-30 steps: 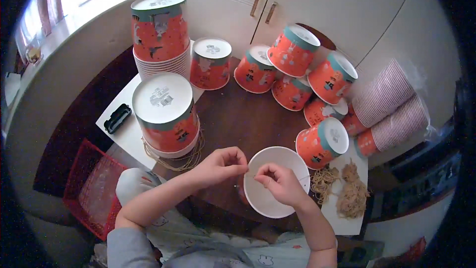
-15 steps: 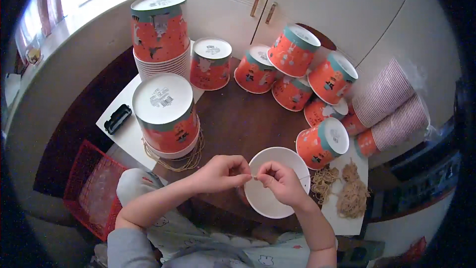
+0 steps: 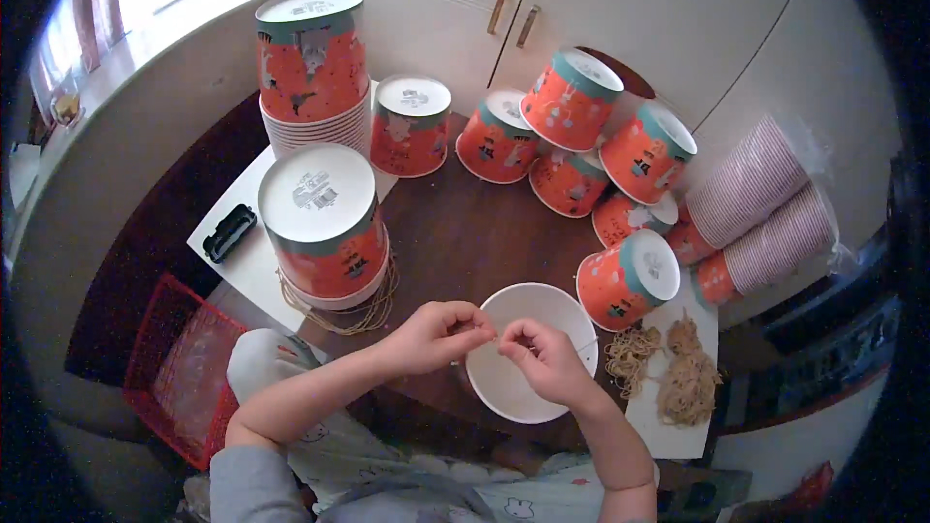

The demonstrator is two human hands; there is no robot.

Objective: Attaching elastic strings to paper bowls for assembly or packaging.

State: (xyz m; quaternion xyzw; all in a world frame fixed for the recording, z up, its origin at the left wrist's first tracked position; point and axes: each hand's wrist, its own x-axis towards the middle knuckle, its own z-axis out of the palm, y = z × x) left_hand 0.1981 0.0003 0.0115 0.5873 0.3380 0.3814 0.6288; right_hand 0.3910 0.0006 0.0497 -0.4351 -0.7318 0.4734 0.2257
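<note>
My left hand (image 3: 446,334) and my right hand (image 3: 542,360) meet over an open white paper bucket (image 3: 518,397). Both are closed in a pinch, fingertips nearly touching. A tiny bit of tan string (image 3: 496,340) shows between them; most of it is hidden by the fingers. A thin white strand (image 3: 587,344) crosses the bucket's right rim, beside my right hand. To the right of the bucket lie a small tangle of tan string (image 3: 633,358) and a larger tan string bundle (image 3: 689,383).
Upside-down orange paper buckets (image 3: 627,281) curve along the table's right and back. Tall stacks (image 3: 320,223) stand at left, string looped round the nearer one's base. Bagged bucket stacks (image 3: 765,184) lie at far right. A black holder (image 3: 231,233) and red basket (image 3: 145,358) are left.
The white bucket has shifted slightly left and away from me. My fingertips have drawn a little apart; both hands stay pinched over it.
</note>
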